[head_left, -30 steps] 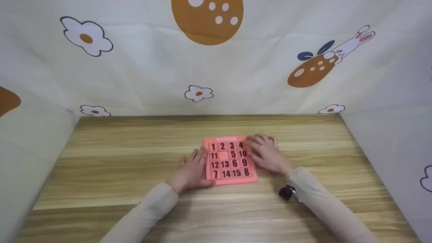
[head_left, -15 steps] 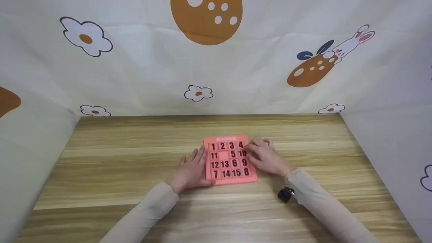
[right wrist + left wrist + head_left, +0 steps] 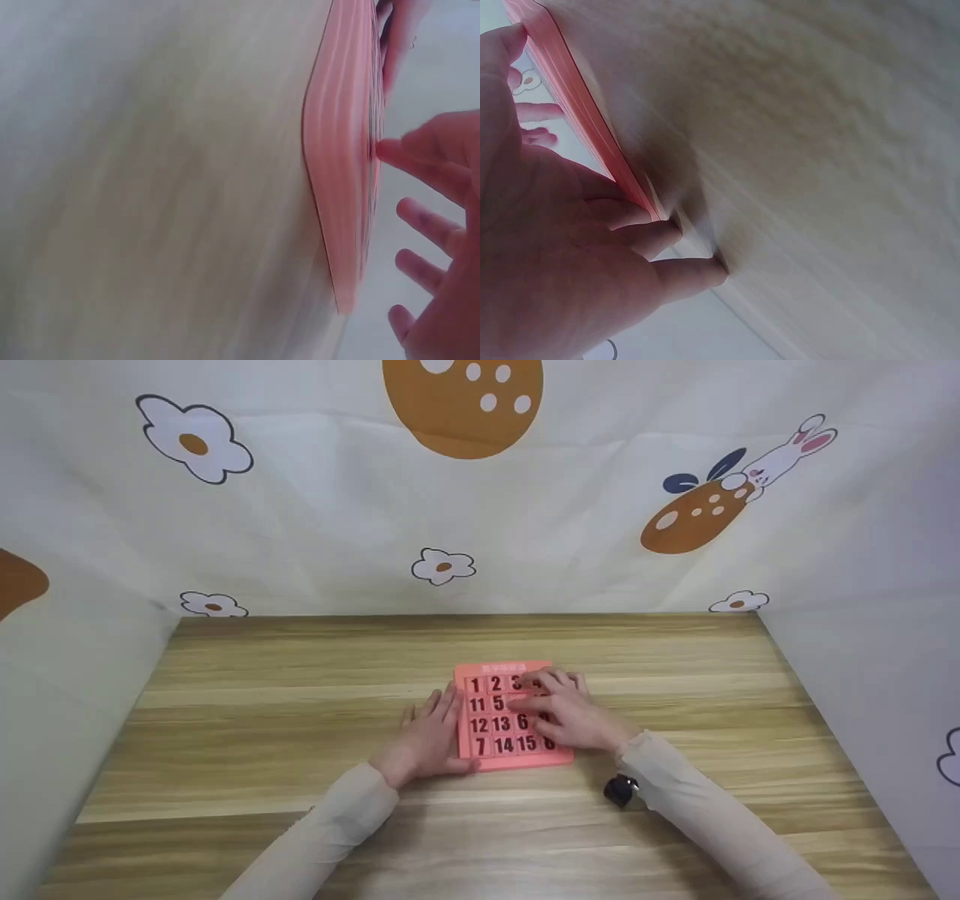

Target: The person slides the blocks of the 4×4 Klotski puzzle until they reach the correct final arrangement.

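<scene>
A pink number sliding puzzle [image 3: 517,763] lies flat on the wood-grain table. My left hand [image 3: 426,742] lies along its left side with fingers extended, the thumb at the near left corner. In the left wrist view, fingertips touch the pink side wall [image 3: 592,124] and the tabletop. Reaching over the puzzle's right half is my right hand [image 3: 576,715], its fingers spread across the tiles. One fingertip sits just right of the 5 tile [image 3: 499,703], which stands beside the 11. The right wrist view shows a fingertip [image 3: 388,150] on the top face. My right fingers hide some right-hand tiles.
The wooden table [image 3: 285,682] extends around the puzzle. Pale cloth [image 3: 337,510] printed with flowers and a rabbit encloses the back and sides. A small black device [image 3: 620,790] is at the right sleeve's cuff.
The 5 tile has slid one place left into the gap beside the 11. My right hand has moved left over the puzzle from its right edge. The left hand stays put.
</scene>
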`<move>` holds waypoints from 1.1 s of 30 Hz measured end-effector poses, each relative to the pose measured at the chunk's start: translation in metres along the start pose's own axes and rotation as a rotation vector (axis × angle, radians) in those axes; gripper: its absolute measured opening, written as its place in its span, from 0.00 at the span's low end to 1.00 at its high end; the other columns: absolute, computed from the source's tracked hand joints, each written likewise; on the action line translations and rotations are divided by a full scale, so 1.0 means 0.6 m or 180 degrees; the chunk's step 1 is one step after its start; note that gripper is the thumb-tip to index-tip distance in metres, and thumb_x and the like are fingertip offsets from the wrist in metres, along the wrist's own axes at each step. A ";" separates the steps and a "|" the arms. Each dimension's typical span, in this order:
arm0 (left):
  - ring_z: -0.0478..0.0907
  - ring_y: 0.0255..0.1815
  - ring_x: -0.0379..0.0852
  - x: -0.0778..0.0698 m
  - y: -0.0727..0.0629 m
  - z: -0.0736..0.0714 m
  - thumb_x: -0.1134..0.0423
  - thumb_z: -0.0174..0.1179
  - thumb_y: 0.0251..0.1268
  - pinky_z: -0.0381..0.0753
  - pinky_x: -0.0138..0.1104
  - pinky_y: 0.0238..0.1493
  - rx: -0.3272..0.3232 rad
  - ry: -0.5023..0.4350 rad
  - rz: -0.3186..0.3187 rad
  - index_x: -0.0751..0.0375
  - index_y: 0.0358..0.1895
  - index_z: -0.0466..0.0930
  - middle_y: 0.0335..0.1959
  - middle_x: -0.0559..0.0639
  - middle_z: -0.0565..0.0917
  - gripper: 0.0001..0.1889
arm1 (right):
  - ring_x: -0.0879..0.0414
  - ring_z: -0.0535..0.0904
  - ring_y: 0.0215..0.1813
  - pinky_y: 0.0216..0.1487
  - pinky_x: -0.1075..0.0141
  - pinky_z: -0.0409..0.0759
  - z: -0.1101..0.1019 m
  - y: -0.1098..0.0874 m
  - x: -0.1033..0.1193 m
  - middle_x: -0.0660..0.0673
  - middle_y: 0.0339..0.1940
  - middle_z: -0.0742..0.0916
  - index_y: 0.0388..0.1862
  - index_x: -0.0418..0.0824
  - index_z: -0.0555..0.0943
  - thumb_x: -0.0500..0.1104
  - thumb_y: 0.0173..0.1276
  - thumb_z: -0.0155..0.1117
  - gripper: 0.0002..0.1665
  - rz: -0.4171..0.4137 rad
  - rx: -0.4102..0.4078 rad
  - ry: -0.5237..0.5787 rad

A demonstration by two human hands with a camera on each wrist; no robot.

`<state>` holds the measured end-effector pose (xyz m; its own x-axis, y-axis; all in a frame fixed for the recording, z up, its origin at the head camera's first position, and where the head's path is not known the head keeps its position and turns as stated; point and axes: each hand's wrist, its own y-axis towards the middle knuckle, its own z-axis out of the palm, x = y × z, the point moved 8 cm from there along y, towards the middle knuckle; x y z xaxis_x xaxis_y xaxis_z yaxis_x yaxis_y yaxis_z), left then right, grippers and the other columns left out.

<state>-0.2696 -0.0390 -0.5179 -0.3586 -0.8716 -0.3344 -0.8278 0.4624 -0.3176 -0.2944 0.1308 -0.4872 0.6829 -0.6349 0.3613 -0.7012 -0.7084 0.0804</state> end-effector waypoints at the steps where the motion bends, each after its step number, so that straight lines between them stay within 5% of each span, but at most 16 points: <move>1: 0.40 0.76 0.61 0.000 0.000 0.001 0.34 0.61 0.56 0.45 0.61 0.70 0.0004 0.0009 -0.0003 0.68 0.77 0.41 0.78 0.61 0.39 0.58 | 0.47 0.59 0.68 0.65 0.45 0.52 0.002 0.001 0.003 0.43 0.68 0.70 0.60 0.50 0.81 0.44 0.66 0.61 0.22 -0.0015 0.0051 -0.0014; 8: 0.40 0.76 0.61 0.000 0.001 0.002 0.33 0.60 0.56 0.46 0.61 0.69 0.0005 0.0082 0.0002 0.67 0.77 0.41 0.78 0.60 0.39 0.58 | 0.47 0.58 0.70 0.66 0.45 0.51 0.004 -0.001 0.026 0.43 0.69 0.70 0.57 0.50 0.82 0.43 0.64 0.62 0.21 -0.0350 0.0041 0.0029; 16: 0.40 0.76 0.62 0.001 0.001 0.002 0.33 0.60 0.56 0.46 0.61 0.69 0.0001 0.0073 -0.0005 0.67 0.77 0.41 0.78 0.61 0.39 0.58 | 0.46 0.62 0.67 0.64 0.45 0.52 -0.013 -0.016 0.018 0.45 0.62 0.76 0.38 0.50 0.88 0.45 0.56 0.66 0.10 -0.0504 -0.0212 0.0098; 26: 0.40 0.76 0.62 -0.002 -0.001 -0.002 0.32 0.60 0.55 0.44 0.61 0.70 -0.0036 0.0029 0.0005 0.68 0.76 0.41 0.78 0.61 0.40 0.58 | 0.43 0.61 0.67 0.64 0.40 0.50 -0.014 -0.023 0.009 0.44 0.64 0.76 0.41 0.49 0.88 0.45 0.57 0.66 0.13 -0.0517 -0.0192 0.0217; 33: 0.39 0.76 0.61 -0.001 -0.001 -0.001 0.32 0.60 0.55 0.43 0.60 0.70 -0.0014 0.0011 -0.0018 0.67 0.77 0.40 0.78 0.61 0.39 0.59 | 0.34 0.53 0.72 0.66 0.33 0.47 -0.009 -0.026 -0.012 0.38 0.74 0.65 0.57 0.51 0.82 0.50 0.67 0.62 0.21 -0.0071 0.0051 -0.0028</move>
<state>-0.2693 -0.0390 -0.5171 -0.3555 -0.8747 -0.3294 -0.8317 0.4568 -0.3155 -0.2895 0.1485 -0.4860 0.7001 -0.6216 0.3515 -0.6825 -0.7272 0.0733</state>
